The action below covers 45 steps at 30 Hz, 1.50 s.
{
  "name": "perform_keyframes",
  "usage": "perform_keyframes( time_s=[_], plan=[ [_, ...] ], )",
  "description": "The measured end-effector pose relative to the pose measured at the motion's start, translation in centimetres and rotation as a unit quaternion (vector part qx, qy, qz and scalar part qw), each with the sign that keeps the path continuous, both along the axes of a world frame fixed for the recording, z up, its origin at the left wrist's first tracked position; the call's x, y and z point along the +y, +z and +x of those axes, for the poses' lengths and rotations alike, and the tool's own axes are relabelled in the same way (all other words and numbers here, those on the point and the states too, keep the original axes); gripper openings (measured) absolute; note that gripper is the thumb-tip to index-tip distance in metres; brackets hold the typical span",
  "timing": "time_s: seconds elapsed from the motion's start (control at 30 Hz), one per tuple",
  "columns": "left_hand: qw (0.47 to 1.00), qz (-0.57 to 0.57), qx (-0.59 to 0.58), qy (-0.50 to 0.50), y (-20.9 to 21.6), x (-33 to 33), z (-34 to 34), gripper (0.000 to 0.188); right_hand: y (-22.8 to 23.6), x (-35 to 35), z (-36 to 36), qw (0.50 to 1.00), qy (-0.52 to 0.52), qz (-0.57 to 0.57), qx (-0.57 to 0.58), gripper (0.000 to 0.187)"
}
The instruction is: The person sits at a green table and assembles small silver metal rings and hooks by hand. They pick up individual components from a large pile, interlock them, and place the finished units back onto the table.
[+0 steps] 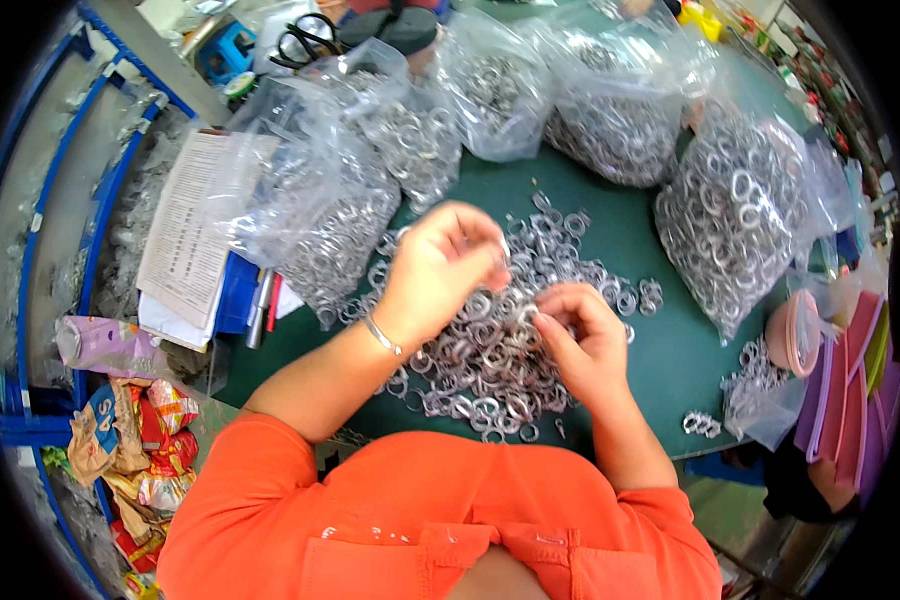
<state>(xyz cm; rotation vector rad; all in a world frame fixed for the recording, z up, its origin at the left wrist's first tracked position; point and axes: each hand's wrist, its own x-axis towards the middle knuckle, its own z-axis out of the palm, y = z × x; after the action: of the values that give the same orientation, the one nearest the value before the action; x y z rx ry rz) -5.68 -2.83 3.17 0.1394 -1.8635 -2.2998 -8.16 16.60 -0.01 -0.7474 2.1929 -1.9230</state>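
Observation:
A loose heap of small silver metal rings (495,365) lies on the green tabletop (515,190) in front of me. Above the far left part of the heap is my left hand (445,270), thumb and fingers pinched together. A small pale, shiny bit shows at its fingertips, too small to make out. My right hand (588,345) is at the heap's right side, its thumb and forefinger closed at the edge of a silver ring (527,314). The two hands are apart, with rings between and below them. A metal bracelet (382,335) circles my left wrist.
Clear plastic bags of rings, among them a large bag (735,205) at right and another bag (320,215) at left, surround the heap. Printed sheets (185,225), pens (260,308) and scissors (305,42) lie left. A pink cup (793,333) stands right, near a small ring cluster (701,424).

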Motion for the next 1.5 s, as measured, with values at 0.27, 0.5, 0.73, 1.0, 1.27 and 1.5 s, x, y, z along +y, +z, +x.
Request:
perform_keyframes(
  time_s=[0.27, 0.5, 0.73, 1.0, 1.27, 1.5],
  plan=[
    [0.726, -0.624, 0.061, 0.282, 5.5, -18.7, -11.4, 0.025, -0.7, 1.7, 0.3, 0.998, -0.036, 0.014, -0.059, 0.008],
    [0.739, -0.617, 0.198, 0.184, 4.3, -12.1, -7.5, 0.019, 1.3, 2.3, -0.4, 0.985, -0.031, 0.163, 0.045, 0.006],
    [0.815, -0.527, 0.206, -0.124, -3.7, -2.6, 1.0, 0.029, 1.0, -2.0, -1.5, 0.942, 0.061, 0.280, 0.174, 0.008],
    [0.948, -0.312, 0.022, -0.059, -3.9, -3.4, 4.1, 0.015, 1.2, -0.6, -4.4, 0.927, 0.099, -0.109, -0.344, 0.015],
    [0.795, -0.367, 0.470, -0.114, 5.1, 1.7, 2.2, 0.014, 0.5, -3.0, -5.1, 0.916, 0.214, 0.304, 0.153, 0.025],
    [0.707, -0.377, 0.592, -0.088, 14.5, 6.6, 4.6, 0.014, 2.4, -2.9, -4.3, 0.905, 0.173, 0.348, 0.172, 0.021]
  ],
)
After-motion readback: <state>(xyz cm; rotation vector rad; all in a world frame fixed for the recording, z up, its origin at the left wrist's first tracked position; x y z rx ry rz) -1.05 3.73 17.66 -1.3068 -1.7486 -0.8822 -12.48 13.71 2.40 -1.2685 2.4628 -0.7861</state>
